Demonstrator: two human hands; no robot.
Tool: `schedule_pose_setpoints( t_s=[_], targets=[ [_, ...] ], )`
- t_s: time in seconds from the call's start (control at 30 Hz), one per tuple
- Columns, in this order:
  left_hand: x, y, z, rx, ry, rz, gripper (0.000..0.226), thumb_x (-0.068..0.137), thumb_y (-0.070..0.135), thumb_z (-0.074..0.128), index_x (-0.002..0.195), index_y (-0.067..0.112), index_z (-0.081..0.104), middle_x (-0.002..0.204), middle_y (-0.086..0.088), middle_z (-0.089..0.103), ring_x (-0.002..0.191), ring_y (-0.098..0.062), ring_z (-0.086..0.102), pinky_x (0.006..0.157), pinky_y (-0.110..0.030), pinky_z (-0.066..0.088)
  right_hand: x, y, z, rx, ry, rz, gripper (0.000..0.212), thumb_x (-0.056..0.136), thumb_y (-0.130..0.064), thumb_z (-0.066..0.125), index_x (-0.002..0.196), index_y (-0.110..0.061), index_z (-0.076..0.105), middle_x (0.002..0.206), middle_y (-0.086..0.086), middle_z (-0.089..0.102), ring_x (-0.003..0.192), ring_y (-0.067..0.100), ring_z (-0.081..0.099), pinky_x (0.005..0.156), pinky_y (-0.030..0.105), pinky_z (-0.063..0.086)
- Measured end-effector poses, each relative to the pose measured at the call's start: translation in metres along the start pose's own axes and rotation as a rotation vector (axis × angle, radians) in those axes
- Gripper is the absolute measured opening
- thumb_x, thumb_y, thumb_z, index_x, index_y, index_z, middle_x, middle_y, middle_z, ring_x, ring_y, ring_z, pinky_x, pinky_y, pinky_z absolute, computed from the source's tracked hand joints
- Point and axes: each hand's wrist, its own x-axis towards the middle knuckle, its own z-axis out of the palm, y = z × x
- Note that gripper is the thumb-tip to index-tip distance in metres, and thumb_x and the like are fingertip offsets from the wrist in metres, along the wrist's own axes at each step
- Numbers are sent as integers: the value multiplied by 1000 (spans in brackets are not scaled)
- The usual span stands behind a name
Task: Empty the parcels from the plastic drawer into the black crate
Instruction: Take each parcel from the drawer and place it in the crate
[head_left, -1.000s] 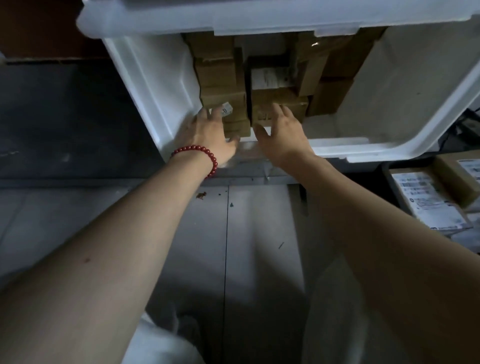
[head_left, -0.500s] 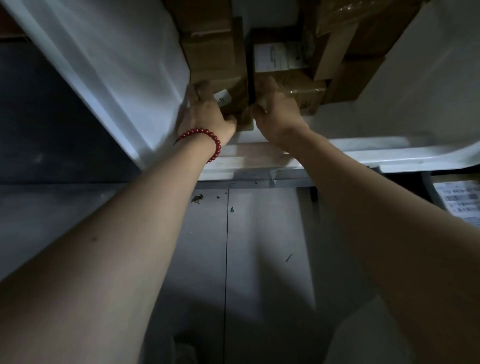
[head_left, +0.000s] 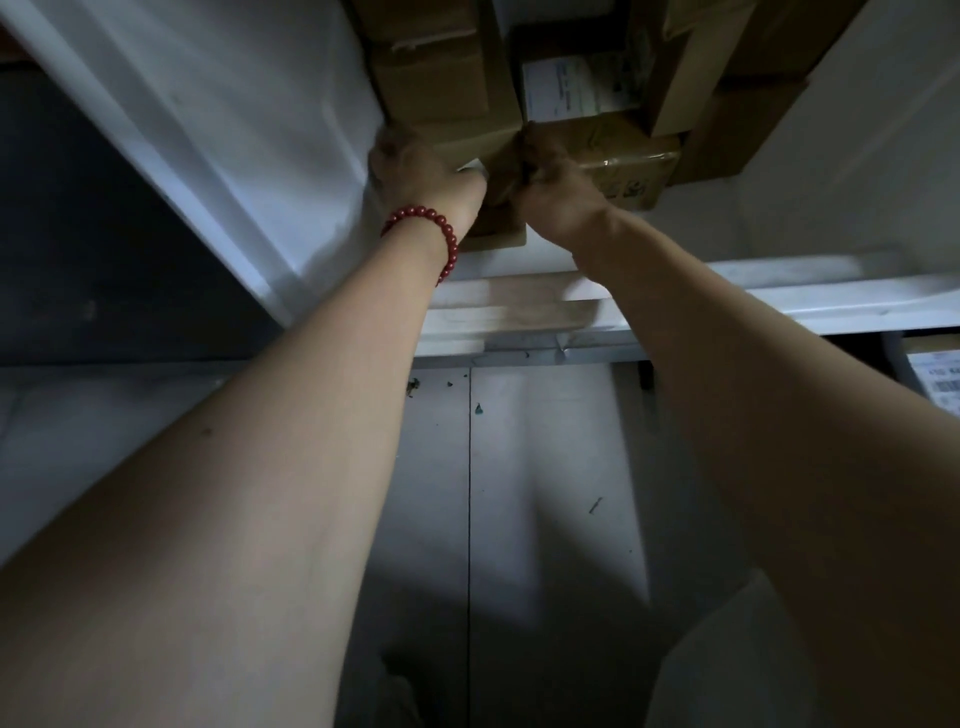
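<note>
Plastic drawer (head_left: 234, 130): several cardboard parcels (head_left: 436, 78) inside (task judged early); left hand (head_left: 421, 171), right hand (head_left: 553, 189), fingers (head_left: 535, 150) curled, gripping front parcel (head_left: 501, 171), not yet lifted

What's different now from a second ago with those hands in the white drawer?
The left hand and right hand, flat and open a second ago, have curled round the near cardboard parcel, one on each side. The plastic drawer and the other parcels behind it stayed put.
</note>
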Motion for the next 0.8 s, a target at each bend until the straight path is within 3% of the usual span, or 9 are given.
schedule_pose_setpoints(
  t_s=[0.07, 0.13, 0.2, 0.3, 0.4, 0.53, 0.7, 0.77, 0.8],
  targets=[
    [0, -1, -4, -75, -27, 25, 64, 86, 24, 58, 145, 19, 34, 145, -2, 41, 132, -24, 40, 110, -37, 37, 3, -1, 2, 11, -16, -2, 65, 96, -7, 42, 153, -22, 15, 150, 13, 35, 136, 31, 37, 112, 38, 35],
    [2, -3, -9, -103, -77, 36, 65, 89, 19, 56, 149, 23, 29, 148, 0, 39, 135, -22, 38, 111, -35, 35, 8, 1, 0, -48, 19, 11, 63, 96, -12, 42, 152, -26, 18, 153, 13, 28, 137, 36, 34, 112, 45, 35],
    [3, -4, -11, -94, -114, 32, 68, 91, 12, 52, 151, 23, 22, 151, -2, 35, 137, -22, 36, 110, -30, 34, 12, 6, -4, -11, 10, 11, 57, 97, -10, 43, 150, -25, 27, 148, 11, 37, 131, 33, 42, 107, 39, 41],
    [3, -1, -11, -133, -129, 31, 68, 89, 12, 55, 149, 26, 26, 149, -3, 35, 134, -23, 38, 109, -34, 38, 13, 9, -7, 116, -16, 3, 57, 94, 6, 42, 147, -11, 30, 127, 8, 50, 107, 18, 54, 71, 9, 47],
    [4, 2, -8, -155, -161, 18, 67, 87, 12, 56, 146, 32, 31, 148, -4, 33, 132, -23, 40, 105, -33, 42, 7, 8, -4, 210, 13, -7, 57, 91, 12, 39, 145, -5, 32, 118, 6, 51, 101, 15, 53, 59, 5, 43],
    [-1, 2, -5, -142, -159, 3, 69, 86, 21, 56, 146, 40, 27, 153, -3, 28, 137, -26, 32, 110, -39, 37, -1, 10, -9, 149, 22, 45, 50, 94, 4, 34, 140, -12, 41, 80, -10, 45, 67, 1, 40, 38, 2, 31],
    [-10, -3, -3, 64, -169, 92, 72, 90, 50, 50, 150, 42, 11, 157, -5, 23, 141, -31, 27, 114, -42, 28, -10, 7, -15, 182, 75, 51, 34, 97, -3, 42, 129, -11, 50, 79, -7, 48, 68, 2, 45, 39, 3, 32],
    [-16, -5, -5, 7, -130, 85, 73, 89, 53, 52, 150, 44, 12, 155, -10, 21, 138, -31, 31, 110, -27, 28, -17, 2, -17, 253, 79, 39, 33, 98, -2, 43, 129, -10, 47, 88, -6, 52, 76, 3, 50, 45, 2, 36],
    [-19, -6, -7, -66, -109, 76, 72, 89, 52, 54, 149, 45, 14, 154, -10, 20, 135, -29, 35, 100, -18, 29, -22, -1, -17, 303, 67, 38, 32, 99, -2, 42, 130, -11, 45, 93, -6, 52, 79, 3, 51, 46, 2, 38]
  ],
)
